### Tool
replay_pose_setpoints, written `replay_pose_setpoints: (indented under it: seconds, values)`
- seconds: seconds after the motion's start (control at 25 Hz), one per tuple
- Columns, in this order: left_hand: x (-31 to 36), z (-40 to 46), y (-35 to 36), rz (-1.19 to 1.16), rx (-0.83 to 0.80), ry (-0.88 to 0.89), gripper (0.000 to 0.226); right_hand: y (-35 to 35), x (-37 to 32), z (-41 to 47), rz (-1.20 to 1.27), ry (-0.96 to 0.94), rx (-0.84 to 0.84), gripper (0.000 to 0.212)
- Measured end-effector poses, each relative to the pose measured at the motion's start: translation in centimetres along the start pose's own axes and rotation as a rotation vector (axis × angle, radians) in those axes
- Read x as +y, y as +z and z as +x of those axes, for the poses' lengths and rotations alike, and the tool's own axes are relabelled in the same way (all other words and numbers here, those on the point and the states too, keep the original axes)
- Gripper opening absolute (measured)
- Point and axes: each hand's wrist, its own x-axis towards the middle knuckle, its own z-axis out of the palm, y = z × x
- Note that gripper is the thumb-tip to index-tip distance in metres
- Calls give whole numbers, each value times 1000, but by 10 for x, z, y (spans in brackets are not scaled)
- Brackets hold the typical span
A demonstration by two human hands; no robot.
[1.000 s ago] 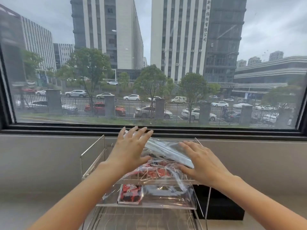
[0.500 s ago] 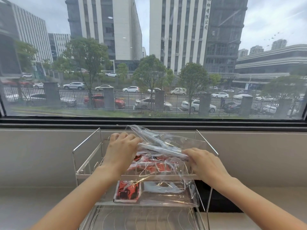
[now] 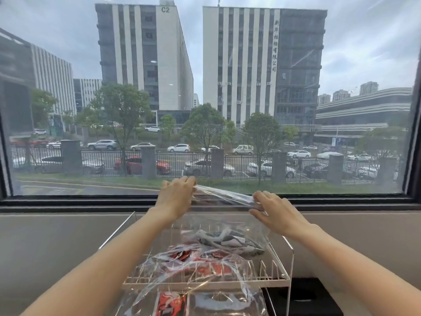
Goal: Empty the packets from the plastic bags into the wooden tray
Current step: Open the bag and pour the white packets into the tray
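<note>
I hold a clear plastic bag (image 3: 227, 224) up by its top edge in front of the window. My left hand (image 3: 176, 197) pinches the left corner and my right hand (image 3: 273, 210) grips the right corner. Grey and white packets (image 3: 227, 241) hang in the bag's bottom, just over the rack. Under it, a second clear bag with red packets (image 3: 205, 265) lies on the upper tier of a white wire rack (image 3: 262, 281). A third bag with a red packet (image 3: 172, 303) rests on the lower level. No wooden tray is in view.
The rack stands against a grey ledge below a wide window (image 3: 205, 110) with a black frame. A black object (image 3: 305, 297) sits low to the right of the rack. Grey wall panels (image 3: 57, 247) flank both sides.
Both hands have closed on the top bag's edge and lifted it up off the rack to window height. The camera view has tilted upward.
</note>
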Motion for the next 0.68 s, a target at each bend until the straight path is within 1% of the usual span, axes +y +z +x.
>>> replay_pose_setpoints:
  seconds: [0.12, 0.28, 0.48, 0.6, 0.68]
  values:
    - [5, 29, -19, 26, 18, -2, 20, -19, 5, 22, -33, 30, 89, 20]
    - [9, 54, -47, 54, 89, 6, 23, -47, 4, 41, -73, 32, 210, 18]
    - [11, 61, -99, 45, 343, 107, 22, -102, -5, 44, -51, -2, 336, 18]
    - [15, 47, -128, 18, 502, 189, 23, -132, -16, 27, -14, -33, 361, 19]
    - [17, 29, -145, 17, 606, 240, 19, -147, -25, 10, 68, -63, 373, 19]
